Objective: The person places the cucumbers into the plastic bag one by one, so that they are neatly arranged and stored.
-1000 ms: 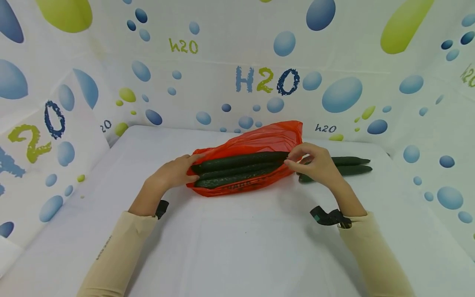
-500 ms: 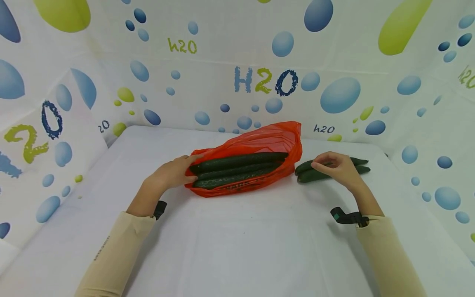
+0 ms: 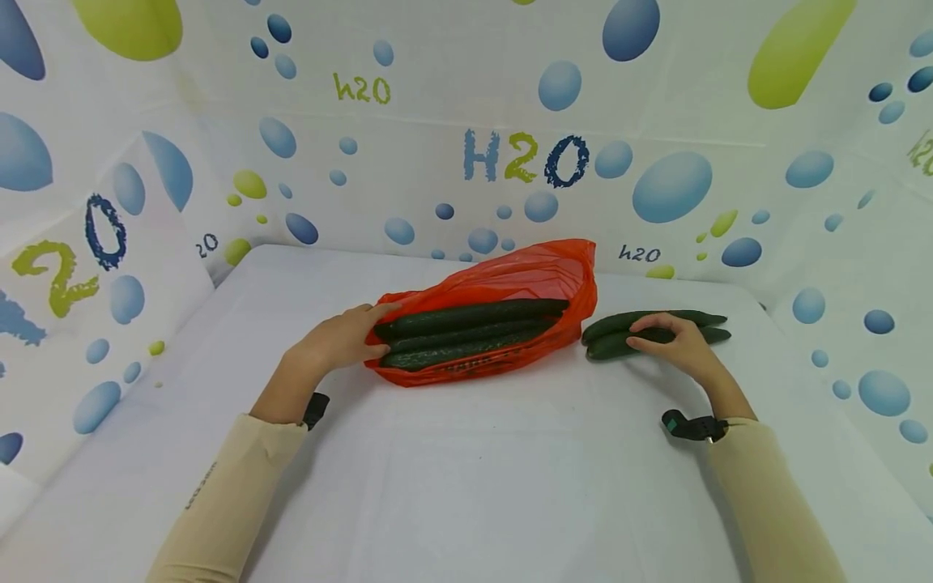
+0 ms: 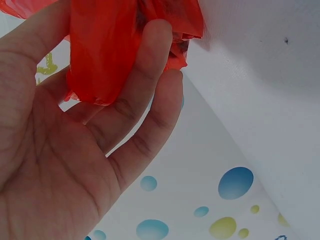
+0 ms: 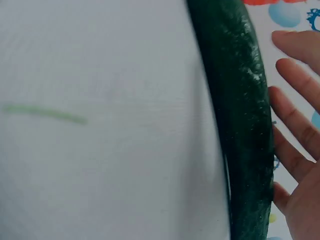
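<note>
A red plastic bag [image 3: 528, 277] lies in the middle of the table, its mouth toward the right. Several dark green cucumbers [image 3: 474, 314] show inside it, side by side. My left hand [image 3: 328, 344] holds the bag's left end between thumb and fingers; in the left wrist view the fingers curve round the red film [image 4: 102, 45]. Two more cucumbers, a back one [image 3: 615, 322] and a front one [image 3: 607, 348], lie together right of the bag. My right hand [image 3: 681, 346] hovers over this pair, thumb and fingers spread apart. The right wrist view shows its fingertips beside a cucumber [image 5: 237, 110].
The table [image 3: 466, 486] has a white cover. Behind it hangs a white curtain [image 3: 423, 178] printed with drops and lettering, which also closes off both sides. Dark wrist cameras [image 3: 692, 427] sit at both sleeves.
My right hand has left the bag's mouth, moved right, and come down over the loose cucumbers. My left hand stays at the bag's left end.
</note>
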A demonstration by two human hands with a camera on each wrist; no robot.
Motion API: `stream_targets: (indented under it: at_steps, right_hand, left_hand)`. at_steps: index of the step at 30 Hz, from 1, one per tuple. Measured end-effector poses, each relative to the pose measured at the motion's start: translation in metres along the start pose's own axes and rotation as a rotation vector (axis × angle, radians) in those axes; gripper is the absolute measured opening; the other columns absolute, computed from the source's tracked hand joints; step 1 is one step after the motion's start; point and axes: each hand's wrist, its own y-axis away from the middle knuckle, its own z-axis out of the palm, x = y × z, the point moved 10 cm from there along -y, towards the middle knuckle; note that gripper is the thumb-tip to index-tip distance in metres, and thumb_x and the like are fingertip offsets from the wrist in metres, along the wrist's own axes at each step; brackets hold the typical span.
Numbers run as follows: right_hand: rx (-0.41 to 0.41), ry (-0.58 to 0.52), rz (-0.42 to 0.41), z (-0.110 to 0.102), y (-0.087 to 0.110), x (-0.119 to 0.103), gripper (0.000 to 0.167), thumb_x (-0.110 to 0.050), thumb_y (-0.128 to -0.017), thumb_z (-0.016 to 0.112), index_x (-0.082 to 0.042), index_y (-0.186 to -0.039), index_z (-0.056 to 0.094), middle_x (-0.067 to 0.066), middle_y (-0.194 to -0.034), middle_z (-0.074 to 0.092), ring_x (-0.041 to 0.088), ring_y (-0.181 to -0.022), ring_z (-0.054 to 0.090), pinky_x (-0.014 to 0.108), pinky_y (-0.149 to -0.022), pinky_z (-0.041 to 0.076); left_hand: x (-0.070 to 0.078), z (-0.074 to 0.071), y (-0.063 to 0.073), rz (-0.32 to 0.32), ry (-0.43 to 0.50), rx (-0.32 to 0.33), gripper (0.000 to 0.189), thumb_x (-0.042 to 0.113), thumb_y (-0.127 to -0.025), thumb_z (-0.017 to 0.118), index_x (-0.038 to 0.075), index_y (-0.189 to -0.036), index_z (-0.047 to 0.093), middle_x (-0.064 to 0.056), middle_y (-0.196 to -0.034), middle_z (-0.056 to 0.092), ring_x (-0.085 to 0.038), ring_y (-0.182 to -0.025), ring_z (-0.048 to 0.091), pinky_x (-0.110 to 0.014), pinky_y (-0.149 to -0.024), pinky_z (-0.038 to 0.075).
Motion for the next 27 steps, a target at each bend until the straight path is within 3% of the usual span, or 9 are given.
stream_targets:
  at_steps: [5,10,14,18,23,25,27]
  right_hand:
    - [-0.019,0.025,-0.067,0.002,0.001,0.001,0.035,-0.022,-0.084,0.078,-0.003,-0.112,0.065,0.015,-0.119,0.060,0.015,-0.115,0.045,0.061,-0.107,0.028]
    - [-0.060,0.122,-0.167,0.004,0.005,-0.001,0.040,-0.013,-0.080,0.081,-0.004,-0.114,0.064,0.019,-0.125,0.054,0.036,-0.124,0.038,0.071,-0.103,0.019]
    - [-0.073,0.257,-0.240,0.003,0.008,-0.004,0.044,-0.008,-0.078,0.079,-0.002,-0.117,0.062,0.026,-0.124,0.057,0.044,-0.120,0.041,0.063,-0.090,0.021]
    - [-0.101,0.340,-0.211,0.002,0.008,-0.001,0.045,-0.014,-0.081,0.077,-0.004,-0.121,0.061,0.027,-0.125,0.058,0.043,-0.116,0.044,0.055,-0.084,0.020]
    - [-0.121,0.345,-0.210,0.001,0.010,-0.001,0.047,-0.018,-0.080,0.079,-0.005,-0.123,0.063,0.026,-0.126,0.059,0.046,-0.118,0.045,0.071,-0.098,0.011]
    - [-0.138,0.324,-0.215,0.002,0.012,-0.001,0.048,-0.017,-0.080,0.080,-0.004,-0.123,0.065,0.025,-0.124,0.061,0.043,-0.116,0.049,0.071,-0.102,0.015]
    - [-0.159,0.301,-0.207,0.004,0.013,0.000,0.049,-0.019,-0.080,0.081,-0.005,-0.124,0.065,0.022,-0.124,0.063,0.035,-0.113,0.053,0.066,-0.103,0.026]
  left_hand:
    - [-0.001,0.001,0.000,0.003,0.001,0.001,0.068,0.022,-0.094,0.065,0.010,-0.152,0.032,-0.025,-0.145,0.041,-0.043,-0.127,0.044,-0.064,-0.102,0.039]
    - [-0.002,0.001,-0.001,-0.003,0.004,-0.003,0.068,0.022,-0.094,0.065,0.011,-0.152,0.032,-0.026,-0.145,0.042,-0.043,-0.126,0.045,-0.064,-0.101,0.039]
    - [-0.002,0.000,0.000,-0.004,0.002,-0.003,0.069,0.021,-0.093,0.065,0.011,-0.153,0.031,-0.026,-0.145,0.041,-0.043,-0.126,0.045,-0.064,-0.101,0.039]
    - [-0.002,-0.002,0.000,-0.002,0.000,0.000,0.069,0.021,-0.094,0.065,0.011,-0.153,0.031,-0.025,-0.145,0.041,-0.042,-0.127,0.044,-0.064,-0.102,0.038]
    - [-0.001,0.000,-0.001,0.007,0.007,-0.011,0.068,0.021,-0.094,0.065,0.010,-0.153,0.031,-0.025,-0.143,0.044,-0.041,-0.126,0.045,-0.062,-0.102,0.040]
    - [0.000,0.001,-0.002,0.015,0.006,-0.013,0.068,0.020,-0.094,0.064,0.010,-0.153,0.031,-0.024,-0.142,0.045,-0.041,-0.126,0.045,-0.061,-0.102,0.041]
    - [0.001,0.001,-0.002,0.021,0.000,-0.014,0.069,0.019,-0.094,0.065,0.010,-0.153,0.031,-0.024,-0.141,0.046,-0.040,-0.125,0.046,-0.060,-0.102,0.041]
